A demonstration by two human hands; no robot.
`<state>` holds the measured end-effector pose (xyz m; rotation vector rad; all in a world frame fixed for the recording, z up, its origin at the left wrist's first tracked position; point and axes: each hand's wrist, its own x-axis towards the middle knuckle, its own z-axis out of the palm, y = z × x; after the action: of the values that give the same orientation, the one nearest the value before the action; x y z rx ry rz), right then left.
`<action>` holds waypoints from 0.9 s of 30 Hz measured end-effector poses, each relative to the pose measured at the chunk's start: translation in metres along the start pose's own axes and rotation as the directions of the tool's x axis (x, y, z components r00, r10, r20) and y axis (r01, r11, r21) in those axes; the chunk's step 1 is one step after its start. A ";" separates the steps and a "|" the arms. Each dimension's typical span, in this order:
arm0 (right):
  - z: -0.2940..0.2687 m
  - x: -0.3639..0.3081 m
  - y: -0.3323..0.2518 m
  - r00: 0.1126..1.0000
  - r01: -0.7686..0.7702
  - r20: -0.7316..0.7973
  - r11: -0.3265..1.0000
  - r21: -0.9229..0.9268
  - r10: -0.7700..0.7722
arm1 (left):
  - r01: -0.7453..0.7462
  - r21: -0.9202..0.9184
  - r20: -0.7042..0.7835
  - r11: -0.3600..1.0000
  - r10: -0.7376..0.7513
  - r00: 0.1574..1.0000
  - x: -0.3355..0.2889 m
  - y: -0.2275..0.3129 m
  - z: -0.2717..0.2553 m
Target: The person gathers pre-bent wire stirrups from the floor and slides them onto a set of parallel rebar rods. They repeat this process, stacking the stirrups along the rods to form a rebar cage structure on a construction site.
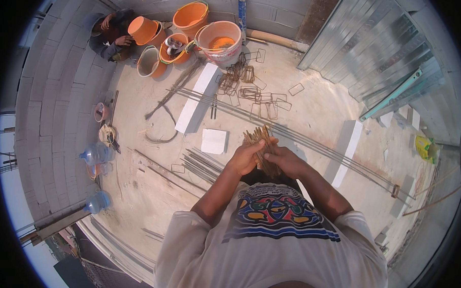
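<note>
Both hands held a bundle of rusty short rods (262, 145) at chest height above the concrete floor (152, 192); the left hand (246, 157) had its grip clamped round the bundle; the right hand (282, 160) was likewise closed on it; long steel bars (312, 142) lay across white blocks (196, 97) beyond; orange buckets (192, 15) stood near the wall.

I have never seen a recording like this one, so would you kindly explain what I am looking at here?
There is one picture, taken by a wide fisheye camera on a person's head, looking down, so straight edges bend. The two forearms from below are the person's own. The left hand and right hand together grip a bundle of short rusty wire pieces. On the concrete floor lie long steel rods, bent wire stirrups, white blocks and orange buckets. Another person crouches beside the buckets.
</note>
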<state>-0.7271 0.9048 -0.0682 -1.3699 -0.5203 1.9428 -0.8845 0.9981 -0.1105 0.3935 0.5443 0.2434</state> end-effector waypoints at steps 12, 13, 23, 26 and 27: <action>0.061 0.016 0.002 0.957 -0.007 0.281 0.975 -0.221 0.071 | -0.197 -0.189 -0.047 0.962 0.192 0.980 -0.098 0.012 -0.013; 0.068 0.022 0.003 0.951 -0.045 0.299 0.990 -0.134 0.083 | -0.185 -0.185 -0.058 0.965 0.177 0.983 -0.101 0.010 -0.023; 0.131 0.084 -0.004 0.945 -0.221 0.248 0.975 0.011 0.212 | -0.075 -0.141 -0.116 0.987 0.059 0.992 -0.115 0.024 -0.105; 0.143 0.105 -0.015 0.938 -0.223 0.266 0.975 -0.024 0.221 | -0.107 -0.151 -0.087 0.983 0.095 0.992 -0.122 0.061 -0.112; 0.148 0.112 -0.017 0.929 -0.225 0.292 0.974 -0.037 0.226 | -0.117 -0.182 -0.063 0.976 0.107 0.992 -0.119 0.066 -0.124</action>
<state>-0.8820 1.0079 -0.0771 -1.1888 -0.5218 2.3557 -1.0592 1.0551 -0.1261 0.2369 0.5471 0.4115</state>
